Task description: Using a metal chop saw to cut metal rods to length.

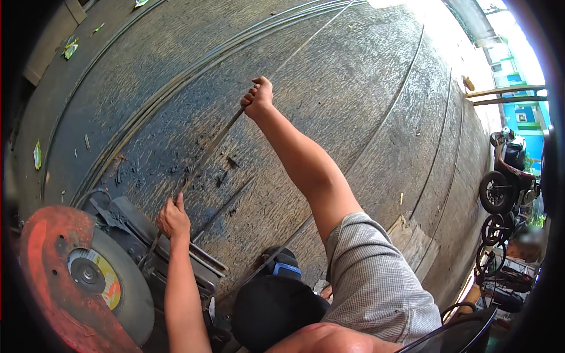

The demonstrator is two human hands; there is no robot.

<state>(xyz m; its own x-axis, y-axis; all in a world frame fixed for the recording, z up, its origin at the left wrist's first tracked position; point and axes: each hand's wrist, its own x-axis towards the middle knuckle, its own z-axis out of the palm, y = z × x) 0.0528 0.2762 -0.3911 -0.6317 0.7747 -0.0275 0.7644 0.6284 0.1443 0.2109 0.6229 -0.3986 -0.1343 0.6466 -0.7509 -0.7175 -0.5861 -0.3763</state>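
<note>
A long thin metal bar [220, 138] runs slantwise across the view, from the bright far end of the floor down toward a cut-off saw at the lower left. My right hand [258, 98], arm stretched forward, is closed round it about midway. Nearer me, my left hand [174, 219] grips the same bar just in front of the saw, thumb pointing up along it. Beyond that hand, the bar's near end passes among the saw's dark parts, where I cannot make it out. The saw has a worn red guard [44, 259] over a large grey abrasive disc [134, 294].
A bundle of long rods [159, 106] curves along the floor on the left. Dark scraps [222, 176] and a short bar [226, 206] lie near the saw. More single rods [400, 88] stretch away to the right. A motorbike [509, 170] stands at the far right.
</note>
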